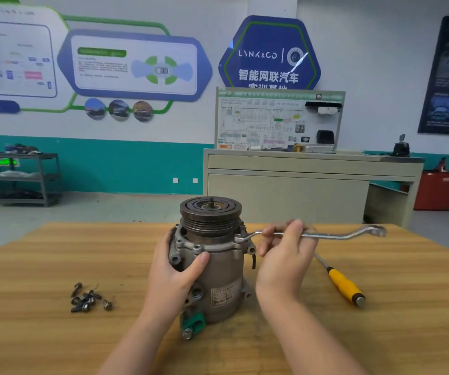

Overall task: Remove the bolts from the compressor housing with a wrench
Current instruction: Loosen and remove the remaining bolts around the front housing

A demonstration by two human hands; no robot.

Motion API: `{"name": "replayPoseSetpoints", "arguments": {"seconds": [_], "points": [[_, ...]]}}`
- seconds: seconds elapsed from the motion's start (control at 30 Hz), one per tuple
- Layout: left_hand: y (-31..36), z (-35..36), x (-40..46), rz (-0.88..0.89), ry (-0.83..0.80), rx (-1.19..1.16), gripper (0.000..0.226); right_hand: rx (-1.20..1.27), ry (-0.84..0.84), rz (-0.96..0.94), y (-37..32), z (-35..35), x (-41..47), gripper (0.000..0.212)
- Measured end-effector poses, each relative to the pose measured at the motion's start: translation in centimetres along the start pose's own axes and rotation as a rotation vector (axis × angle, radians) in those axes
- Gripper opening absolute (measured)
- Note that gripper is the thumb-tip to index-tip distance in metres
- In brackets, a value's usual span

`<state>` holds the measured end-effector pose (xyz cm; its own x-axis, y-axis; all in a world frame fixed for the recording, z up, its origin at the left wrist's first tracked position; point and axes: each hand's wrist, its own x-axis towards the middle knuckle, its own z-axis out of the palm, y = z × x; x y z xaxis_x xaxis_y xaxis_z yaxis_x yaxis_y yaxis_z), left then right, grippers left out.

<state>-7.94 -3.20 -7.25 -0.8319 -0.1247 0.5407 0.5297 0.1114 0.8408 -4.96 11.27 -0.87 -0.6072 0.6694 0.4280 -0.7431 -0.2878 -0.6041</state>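
While there's already a little pile of loose bolts (87, 300) sitting on the wooden worktop (42, 266) off to the left, there's still at least one to go on the flange, so this looks like mid-job to me. The left hand (176, 269) is wrapped around the left side of the compressor housing (219, 272), thumb across the front, fingers curled behind — basically bracing it. The housing stands upright near the middle of the worktop, long axis vertical, pulley (210, 212) end pointing up and the green connector (192, 322) down at the base toward the camera.

Then the wrench (334, 235): its ring end sits on a bolt at the right edge of the flange, and the handle runs out roughly level to the right, free end pointing away from the housing. The right hand (285, 253) has its fingers curled around the shank quite close to the bolt, not out at the far end. Further right, a yellow-handled screwdriver (345, 286) lies on the worktop.

What could go sideways, in my opinion: gripping that close to the bolt gives poor leverage, so a hard pull could pop the ring off the head and round it. The housing's also only steadied by one hand while standing on end, so a jerk could tip it or spin it.
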Motion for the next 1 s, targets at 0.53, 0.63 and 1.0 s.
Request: {"name": "replayPoseSetpoints", "arguments": {"seconds": [0.53,0.63,1.0], "points": [[0.2,0.7,-0.2,-0.022,0.042,-0.006,0.091,-0.103,-0.387,0.165,-2.2,-1.9,5.1,0.015],[0.3,1.6,-0.6,0.016,0.118,0.104,0.102,-0.265,-0.515,-0.119,-2.3,-2.4,3.6,0.02],[0.7,2.3,-1.2,0.022,0.206,0.198,0.112,-0.632,-0.776,-0.735,-1.4,-3.0,2.6,0.007]]}}
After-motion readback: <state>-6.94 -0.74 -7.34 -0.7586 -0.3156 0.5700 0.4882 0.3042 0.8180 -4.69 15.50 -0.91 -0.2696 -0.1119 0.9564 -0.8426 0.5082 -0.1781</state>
